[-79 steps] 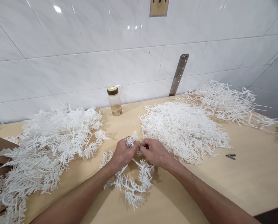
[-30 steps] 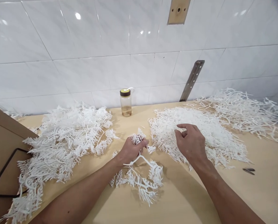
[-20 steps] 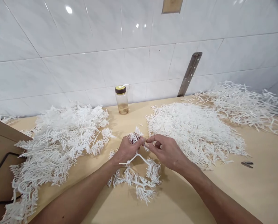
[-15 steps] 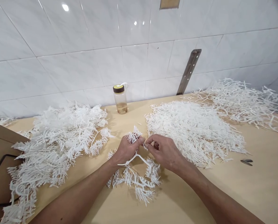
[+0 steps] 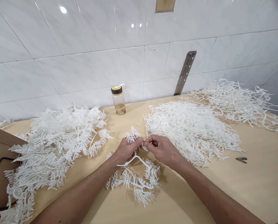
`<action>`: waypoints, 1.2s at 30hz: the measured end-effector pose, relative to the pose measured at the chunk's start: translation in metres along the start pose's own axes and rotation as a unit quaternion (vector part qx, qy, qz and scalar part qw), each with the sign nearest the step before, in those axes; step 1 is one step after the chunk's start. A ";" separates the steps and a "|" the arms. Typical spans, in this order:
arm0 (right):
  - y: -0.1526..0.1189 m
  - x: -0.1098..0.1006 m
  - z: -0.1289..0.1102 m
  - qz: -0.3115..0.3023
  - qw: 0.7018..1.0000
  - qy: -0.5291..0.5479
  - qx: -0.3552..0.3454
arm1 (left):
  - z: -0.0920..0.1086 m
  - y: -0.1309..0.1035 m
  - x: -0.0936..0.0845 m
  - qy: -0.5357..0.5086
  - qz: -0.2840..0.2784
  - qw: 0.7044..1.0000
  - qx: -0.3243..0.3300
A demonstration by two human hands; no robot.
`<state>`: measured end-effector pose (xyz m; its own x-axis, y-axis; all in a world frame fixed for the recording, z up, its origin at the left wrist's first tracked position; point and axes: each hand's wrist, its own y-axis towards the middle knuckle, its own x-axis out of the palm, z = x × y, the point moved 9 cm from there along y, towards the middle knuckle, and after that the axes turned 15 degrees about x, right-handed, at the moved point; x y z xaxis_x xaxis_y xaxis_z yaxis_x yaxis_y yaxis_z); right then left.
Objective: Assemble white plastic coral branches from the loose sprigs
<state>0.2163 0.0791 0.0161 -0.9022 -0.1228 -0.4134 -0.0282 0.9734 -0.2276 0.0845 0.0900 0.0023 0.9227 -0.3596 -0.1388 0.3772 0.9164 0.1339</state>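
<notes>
My left hand (image 5: 127,150) is closed on a white branched plastic piece (image 5: 141,184), whose feathery sprigs hang below the hands toward the near side of the table. One tufted tip sticks up above my left fingers. My right hand (image 5: 161,148) meets it from the right, thumb and forefinger pinched on a small white sprig (image 5: 144,147) beside the left thumb. The exact joint between the fingers is partly hidden.
A pile of feathery white branches (image 5: 59,140) lies left, loose white sprigs (image 5: 190,130) right, and bare branches (image 5: 237,99) back right. A bottle (image 5: 118,101) stands by the wall. Dark snips (image 5: 241,160) lie right; a cardboard box (image 5: 1,149) is at the left edge.
The view has shifted slightly, so the things on the table appear a little further left. Both hands keep nearly the same pose, with the fingertips close together on the white piece.
</notes>
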 end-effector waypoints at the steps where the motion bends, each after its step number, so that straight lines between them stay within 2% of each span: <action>1: 0.002 -0.001 0.002 0.003 1.000 0.024 0.010 | 0.000 0.000 0.002 -0.019 -0.009 1.000 -0.006; 5: 0.006 0.002 0.014 0.006 0.994 0.095 0.058 | 0.004 0.001 0.004 -0.069 -0.007 0.998 0.005; 9: 0.007 0.009 0.023 -0.020 0.985 0.145 0.086 | 0.006 0.001 -0.001 -0.035 0.013 0.999 0.009; 14: 0.009 0.012 0.025 -0.049 0.978 0.187 0.078 | 0.009 0.001 -0.003 -0.013 0.004 1.000 0.010; 19: 0.008 0.011 0.023 -0.060 0.977 0.189 0.078 | 0.004 0.000 -0.002 -0.052 0.005 0.998 -0.020; 22: 0.007 0.009 0.021 -0.057 0.980 0.176 0.074 | 0.014 0.002 -0.002 -0.041 -0.004 0.999 0.022; 25: 0.004 0.012 0.017 -0.070 0.987 0.134 0.056 | 0.022 0.003 -0.004 -0.022 -0.009 0.998 0.050; 28: 0.001 0.014 0.011 -0.069 0.995 0.069 0.022 | 0.020 0.003 -0.007 -0.007 0.007 0.999 0.033; 32: -0.005 0.010 -0.005 -0.018 0.998 -0.014 -0.052 | 0.014 0.004 -0.011 0.006 0.025 0.999 0.027; 36: -0.013 0.011 -0.019 0.026 0.988 -0.076 -0.129 | 0.011 0.004 -0.008 0.032 0.032 0.998 0.043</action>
<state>0.1990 0.0689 0.0313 -0.8306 -0.0796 -0.5511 -0.1103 0.9936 0.0227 0.0794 0.0945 0.0152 0.9390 -0.2867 -0.1898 0.3262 0.9175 0.2278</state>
